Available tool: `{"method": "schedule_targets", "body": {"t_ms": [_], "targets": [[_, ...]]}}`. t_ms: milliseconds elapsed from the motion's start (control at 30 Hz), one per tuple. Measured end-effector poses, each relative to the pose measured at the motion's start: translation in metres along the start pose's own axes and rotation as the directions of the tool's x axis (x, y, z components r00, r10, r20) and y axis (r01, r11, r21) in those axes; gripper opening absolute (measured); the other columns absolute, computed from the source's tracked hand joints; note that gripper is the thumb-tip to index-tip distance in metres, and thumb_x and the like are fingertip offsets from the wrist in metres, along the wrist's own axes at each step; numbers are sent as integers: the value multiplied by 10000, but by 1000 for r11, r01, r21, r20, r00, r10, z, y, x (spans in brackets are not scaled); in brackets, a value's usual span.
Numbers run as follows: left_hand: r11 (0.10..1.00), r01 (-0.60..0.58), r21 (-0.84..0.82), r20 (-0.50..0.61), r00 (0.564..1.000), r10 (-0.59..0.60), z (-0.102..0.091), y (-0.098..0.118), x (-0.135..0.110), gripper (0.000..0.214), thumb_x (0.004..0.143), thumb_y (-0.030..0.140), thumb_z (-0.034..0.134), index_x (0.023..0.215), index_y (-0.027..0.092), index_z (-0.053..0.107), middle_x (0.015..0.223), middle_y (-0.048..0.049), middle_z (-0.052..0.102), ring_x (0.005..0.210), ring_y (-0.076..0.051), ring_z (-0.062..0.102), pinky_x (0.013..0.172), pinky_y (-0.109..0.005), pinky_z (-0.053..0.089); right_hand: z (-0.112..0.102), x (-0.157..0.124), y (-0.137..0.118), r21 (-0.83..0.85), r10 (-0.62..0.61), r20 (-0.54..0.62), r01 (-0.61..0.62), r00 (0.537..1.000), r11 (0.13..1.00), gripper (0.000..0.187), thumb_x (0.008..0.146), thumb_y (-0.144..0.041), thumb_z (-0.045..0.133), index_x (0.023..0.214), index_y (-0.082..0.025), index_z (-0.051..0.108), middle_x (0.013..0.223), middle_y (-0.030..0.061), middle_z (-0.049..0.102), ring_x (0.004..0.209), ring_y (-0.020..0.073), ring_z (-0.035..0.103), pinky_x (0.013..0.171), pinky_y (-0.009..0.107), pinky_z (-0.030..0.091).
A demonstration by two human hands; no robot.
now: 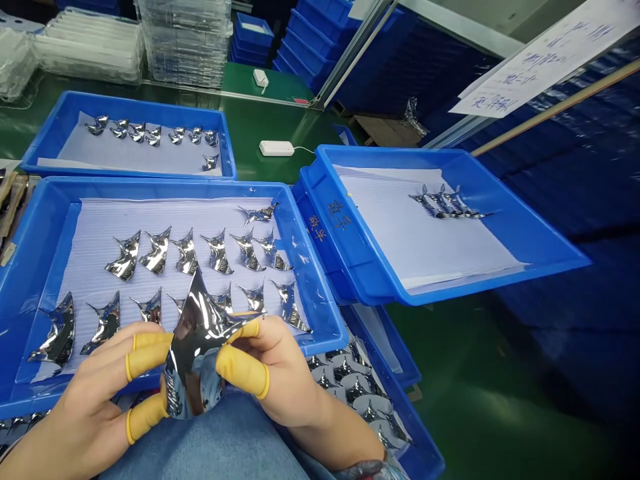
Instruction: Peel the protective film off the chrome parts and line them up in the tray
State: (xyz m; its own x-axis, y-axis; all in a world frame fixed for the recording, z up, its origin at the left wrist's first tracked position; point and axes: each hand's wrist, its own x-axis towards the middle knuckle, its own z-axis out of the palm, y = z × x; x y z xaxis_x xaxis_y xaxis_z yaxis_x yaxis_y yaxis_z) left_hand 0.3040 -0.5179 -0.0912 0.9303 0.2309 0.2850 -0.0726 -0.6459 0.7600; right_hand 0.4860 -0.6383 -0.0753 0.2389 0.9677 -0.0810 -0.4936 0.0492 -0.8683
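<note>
Both of my hands hold one shiny chrome curved part (197,350) low in the middle of the view, over my lap. My left hand (107,393) pinches its left edge with yellow finger cots on the fingertips. My right hand (280,373) grips its right side, thumb on the front. Just behind the part lies a blue tray (307,267) lined with white sheet, carrying two rows of the same chrome parts (187,253).
A second blue tray (223,143) with one row of parts sits farther back left. A tilted blue tray (530,220) at right holds a small cluster of parts (447,203). Another tray of parts (360,393) lies under my right wrist. Clear plastic stacks (185,40) stand behind.
</note>
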Motion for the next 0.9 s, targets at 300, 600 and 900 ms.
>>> {"method": "schedule_targets", "body": {"t_ms": [300,600,900], "targets": [[1000,-5,-22,-3,1000,5,0,2,1,411,875,128,610,1270,224,546,1140,-92,677,1082,-238,598,926,-354,537,-1,4,4,219,112,-29,-103,993,970,288,700,-406,830,725,-176,658,621,-22,580,507,80,513,439,186,446],[996,4,-92,-48,999,-9,2,6,6,297,899,117,592,1176,223,608,1119,-87,683,1062,-229,592,853,-342,534,-1,9,2,279,197,-76,-169,977,945,350,635,-425,858,692,-177,617,565,-49,569,460,79,480,469,219,444],[993,-19,-114,-23,1000,17,0,10,7,312,886,58,578,1157,210,608,1139,-81,669,1051,-203,586,852,-314,534,-1,10,1,320,167,-27,-150,986,936,329,690,-396,832,690,-170,594,580,-45,563,461,73,477,472,206,410]]}}
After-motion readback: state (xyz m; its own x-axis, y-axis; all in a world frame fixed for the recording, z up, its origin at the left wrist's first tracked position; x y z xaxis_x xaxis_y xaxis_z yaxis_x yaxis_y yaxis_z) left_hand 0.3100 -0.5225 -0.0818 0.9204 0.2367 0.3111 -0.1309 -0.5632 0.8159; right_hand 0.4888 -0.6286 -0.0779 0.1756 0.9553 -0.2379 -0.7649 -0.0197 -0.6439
